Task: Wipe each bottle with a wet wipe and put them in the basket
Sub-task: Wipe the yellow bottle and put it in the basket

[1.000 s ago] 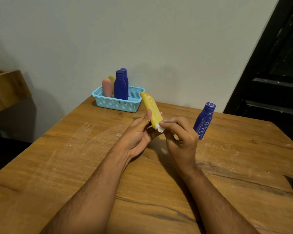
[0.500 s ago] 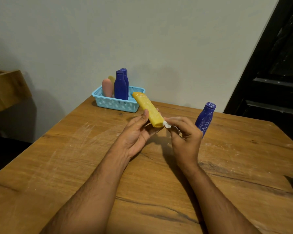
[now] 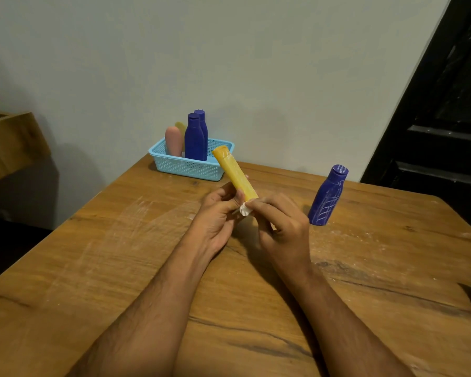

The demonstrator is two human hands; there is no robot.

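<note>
Left hand (image 3: 215,216) gripped the long yellow plastic bottle (image 3: 235,174); right hand (image 3: 283,227) pinched a crumpled white wet wipe (image 3: 245,209) against its near end.

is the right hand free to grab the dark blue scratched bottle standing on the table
Probably not yet: the right hand pinches a white wet wipe against the yellow bottle. The dark blue scratched bottle stands close beside it, nothing between.

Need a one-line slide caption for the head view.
Left hand holds a yellow bottle while right hand rubs a wet wipe on its lower end.
</note>
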